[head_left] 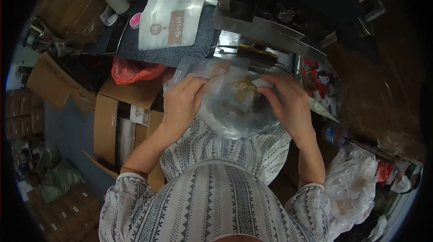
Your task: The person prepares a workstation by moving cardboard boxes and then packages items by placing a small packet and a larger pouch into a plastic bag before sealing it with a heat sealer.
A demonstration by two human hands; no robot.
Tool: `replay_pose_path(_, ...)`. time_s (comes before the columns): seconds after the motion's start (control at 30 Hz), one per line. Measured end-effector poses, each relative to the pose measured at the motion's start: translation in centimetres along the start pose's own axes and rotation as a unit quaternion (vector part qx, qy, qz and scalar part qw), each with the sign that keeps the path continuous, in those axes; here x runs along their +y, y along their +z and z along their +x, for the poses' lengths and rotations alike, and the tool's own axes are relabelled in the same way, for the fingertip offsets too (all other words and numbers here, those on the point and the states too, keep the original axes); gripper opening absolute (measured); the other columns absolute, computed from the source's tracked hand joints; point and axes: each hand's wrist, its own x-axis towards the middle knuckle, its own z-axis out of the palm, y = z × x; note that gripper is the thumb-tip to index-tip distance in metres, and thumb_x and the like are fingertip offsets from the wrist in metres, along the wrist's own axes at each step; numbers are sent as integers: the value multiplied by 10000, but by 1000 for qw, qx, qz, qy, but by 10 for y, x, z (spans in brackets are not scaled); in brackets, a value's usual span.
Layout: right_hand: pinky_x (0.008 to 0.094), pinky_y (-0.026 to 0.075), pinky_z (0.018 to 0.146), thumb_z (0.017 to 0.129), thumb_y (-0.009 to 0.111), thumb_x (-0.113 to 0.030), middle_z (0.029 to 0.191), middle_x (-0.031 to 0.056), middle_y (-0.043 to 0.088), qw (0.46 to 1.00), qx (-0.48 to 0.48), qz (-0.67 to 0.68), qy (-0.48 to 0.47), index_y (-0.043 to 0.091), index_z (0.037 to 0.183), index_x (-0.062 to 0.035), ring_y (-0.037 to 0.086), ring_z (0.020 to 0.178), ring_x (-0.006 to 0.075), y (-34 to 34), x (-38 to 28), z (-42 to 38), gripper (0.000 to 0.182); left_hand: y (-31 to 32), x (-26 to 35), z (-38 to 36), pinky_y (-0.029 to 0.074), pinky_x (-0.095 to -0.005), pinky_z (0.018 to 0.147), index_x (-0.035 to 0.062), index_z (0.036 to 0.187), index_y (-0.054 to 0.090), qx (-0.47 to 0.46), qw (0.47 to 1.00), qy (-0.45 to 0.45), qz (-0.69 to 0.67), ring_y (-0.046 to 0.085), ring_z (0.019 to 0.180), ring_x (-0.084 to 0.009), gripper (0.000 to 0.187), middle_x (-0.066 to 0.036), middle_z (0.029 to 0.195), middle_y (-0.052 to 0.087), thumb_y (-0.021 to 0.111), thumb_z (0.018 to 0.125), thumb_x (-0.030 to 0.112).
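My left hand (184,100) has its fingers closed at the edge of a translucent plastic pouch (234,64) with a brown printed label. My right hand (288,102) pinches a small white piece (260,82), too small to name. Between both hands, above my lap, lies a large clear plastic bag (239,124). Something yellowish (244,90) shows through the plastic, and its kind cannot be made out. Where the pouch and the bag overlap, their borders are hard to tell apart.
A stack of white printed pouches (169,16) lies on a grey cloth (205,34), beside a pink round lid (135,20) and a phone (119,33). An open cardboard box (106,129) stands at my left. A metal machine (270,27) stands ahead; plastic bags (352,183) sit right.
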Motion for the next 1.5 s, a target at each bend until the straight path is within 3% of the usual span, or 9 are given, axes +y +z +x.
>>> replay_pose_path(0.23, 293, 505, 710, 796, 693, -67, 922, 103, 671, 979, -133, 121, 95, 644, 1035, -15, 650, 803, 182, -6, 7, 11, 250, 25, 0, -3, 473, -345, 564, 32, 903, 639, -133, 982, 93, -99, 607, 638, -290, 105, -112, 788, 610, 649, 814, 87)
replay_pose_path(0.33, 285, 497, 711, 823, 672, -78, 918, 90, 670, 986, 23, 99, 135, 627, 1080, -27, 640, 800, 163, 0, 28, 5, 265, 40, 15, 16, 477, -288, 569, -8, 939, 639, -261, 943, -71, -193, 621, 618, -205, 160, -119, 795, 643, 622, 869, 135)
replay_pose_path(0.4, 290, 497, 711, 828, 670, -84, 929, 91, 672, 989, 23, 55, 132, 620, 1098, -35, 643, 808, 167, -14, 37, 1, 279, 51, 22, 37, 481, -233, 598, -65, 958, 628, -272, 822, -328, -378, 628, 662, -129, 249, -108, 806, 661, 597, 905, 177)
replay_pose_path(0.7, 413, 499, 715, 821, 644, -152, 886, 166, 663, 924, -5, -298, 238, 640, 1063, -44, 643, 819, 349, -60, 78, -34, 265, 78, 5, 53, 529, -259, 622, -40, 941, 638, -218, 739, -365, -523, 598, 682, -104, 300, -49, 785, 617, 619, 911, 258)
replay_pose_path(0.77, 423, 499, 723, 820, 630, -148, 898, 176, 665, 892, -72, -320, 310, 651, 1044, -42, 641, 834, 360, -66, 88, -30, 248, 50, -5, 66, 517, -272, 647, -27, 1010, 639, -265, 862, -277, -333, 605, 723, -105, 324, -52, 813, 627, 579, 932, 282)
replay_pose_path(0.87, 414, 503, 730, 811, 616, -119, 903, 200, 665, 939, -71, -184, 283, 670, 996, -25, 647, 848, 355, -71, 94, -30, 214, 19, -95, 100, 500, -356, 765, 54, 1053, 646, 55, 988, -135, -53, 623, 869, -238, 327, -126, 1053, 631, 562, 917, 340)
replay_pose_path(1.0, 380, 505, 721, 815, 616, -119, 876, 211, 666, 940, -92, -134, 301, 678, 960, -8, 661, 813, 334, -64, 110, -25, 193, 28, -196, 150, 281, -489, 1062, 123, 1314, 505, 143, 943, 89, 286, 367, 1299, -367, 488, -168, 1382, 437, 490, 925, 417)
replay_pose_path(1.1, 352, 498, 702, 807, 646, -135, 841, 196, 670, 940, -57, -113, 318, 673, 956, 4, 664, 764, 296, -64, 102, -25, 206, 44, -203, 135, 113, -532, 1114, 149, 1421, 367, 55, 946, 25, 319, 197, 1388, -386, 613, -150, 1486, 297, 418, 924, 504)
replay_pose_path(1.5, 242, 429, 628, 819, 693, -134, 718, 43, 593, 948, 100, -4, 304, 625, 926, 4, 515, 662, 93, -60, 106, -35, 188, 45, -193, 127, 107, -513, 1121, 155, 1420, 379, 55, 952, -10, 300, 215, 1389, -368, 640, -146, 1488, 302, 391, 913, 546)
